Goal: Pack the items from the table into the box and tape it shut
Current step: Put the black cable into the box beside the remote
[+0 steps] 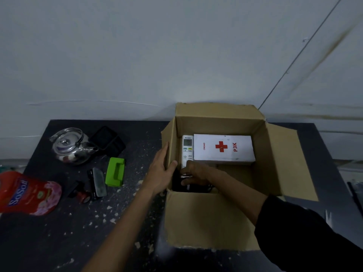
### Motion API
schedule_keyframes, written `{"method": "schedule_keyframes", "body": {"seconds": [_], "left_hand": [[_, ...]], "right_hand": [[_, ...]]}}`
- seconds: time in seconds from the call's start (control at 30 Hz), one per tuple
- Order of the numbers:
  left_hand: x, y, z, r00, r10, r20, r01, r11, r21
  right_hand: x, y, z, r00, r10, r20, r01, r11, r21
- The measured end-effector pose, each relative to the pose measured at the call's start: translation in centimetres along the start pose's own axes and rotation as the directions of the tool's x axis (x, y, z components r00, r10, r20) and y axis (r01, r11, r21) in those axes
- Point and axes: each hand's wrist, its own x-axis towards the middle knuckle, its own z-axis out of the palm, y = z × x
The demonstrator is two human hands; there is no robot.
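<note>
An open cardboard box point(275, 154) stands on the dark table point(59, 232). Inside lie a white first-aid box with a red cross point(224, 148) and a white remote control point(187, 148) beside it. My left hand point(160, 173) grips the box's left wall, thumb inside. My right hand point(194, 173) is down in the box's near left corner, its fingers curled round a dark object point(176, 183) that I cannot make out well. On the table to the left lie a steel kettle point(70, 146), a green block point(115, 171) and a red detergent pouch point(29, 193).
Left of the box also lie a black tray point(108, 140), a grey flat tool point(98, 183) and a small black and red item point(81, 193). The box's flaps stand open on the right and near side. A wall rises just behind the table.
</note>
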Motion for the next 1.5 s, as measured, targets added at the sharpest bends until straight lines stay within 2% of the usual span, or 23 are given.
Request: {"method": "schedule_keyframes", "body": {"seconds": [0.1,0.23,0.27,0.33,0.4,0.5,0.7,0.9,1.0,1.1,1.2,1.3,1.4,1.5], "left_hand": [[0.1,0.0,0.1,1.0,-0.007,-0.008,0.007,1.0,-0.002],[0.1,-0.3,0.0,1.0,-0.007,0.004,0.007,1.0,-0.004],[0.0,-0.2,-0.1,1.0,-0.003,0.005,0.003,1.0,0.0],[-0.1,0.0,-0.1,1.0,0.001,-0.005,-0.001,1.0,0.019],[-0.2,0.3,0.1,1.0,-0.002,-0.019,0.003,1.0,0.03],[-0.3,0.5,0.5,0.999,0.01,-0.031,-0.009,0.999,0.048],[-0.5,0.6,0.8,0.999,0.036,-0.037,-0.033,0.998,0.062],[-1.0,0.9,0.3,0.997,0.031,-0.075,-0.025,0.997,0.079],[-1.5,0.6,-1.2,0.996,0.0,-0.092,0.009,0.996,0.09],[-2.0,-0.1,-3.5,0.992,-0.003,-0.123,0.015,0.995,0.094],[-3.7,-1.1,-7.0,0.974,0.032,-0.223,-0.007,0.993,0.114],[-4.5,-1.8,-9.0,0.964,0.029,-0.264,0.009,0.99,0.142],[-6.8,-4.0,-12.4,0.935,-0.022,-0.353,0.065,0.992,0.111],[-9.3,-7.0,-15.3,0.9,-0.08,-0.429,0.123,0.99,0.072]], "right_hand": [[-1.1,0.9,-0.6,0.996,0.027,-0.089,-0.016,0.992,0.124],[-3.2,2.1,-1.0,0.967,0.16,-0.198,-0.146,0.986,0.08],[-3.6,2.4,-0.7,0.959,0.214,-0.184,-0.206,0.976,0.066],[-4.0,2.9,0.0,0.961,0.275,-0.043,-0.269,0.957,0.114],[-4.1,2.2,0.4,0.973,0.218,0.076,-0.229,0.957,0.176],[-3.5,0.6,0.6,0.985,0.156,0.075,-0.165,0.977,0.134],[-3.2,-1.2,1.0,0.978,0.184,0.095,-0.194,0.975,0.11],[-4.2,-1.5,0.5,0.967,0.253,0.02,-0.249,0.931,0.266],[-5.1,-1.9,-0.3,0.945,0.318,-0.079,-0.287,0.919,0.27],[-5.2,-2.5,-1.5,0.877,0.412,-0.245,-0.347,0.898,0.271],[-4.7,-5.6,-2.8,0.803,0.311,-0.507,-0.202,0.944,0.26],[-4.1,-8.6,-3.7,0.747,0.169,-0.643,-0.033,0.976,0.217],[-2.2,-13.9,-3.8,0.773,0.013,-0.635,0.098,0.985,0.139],[0.2,-18.4,-3.3,0.817,-0.086,-0.57,0.157,0.985,0.077]]}}
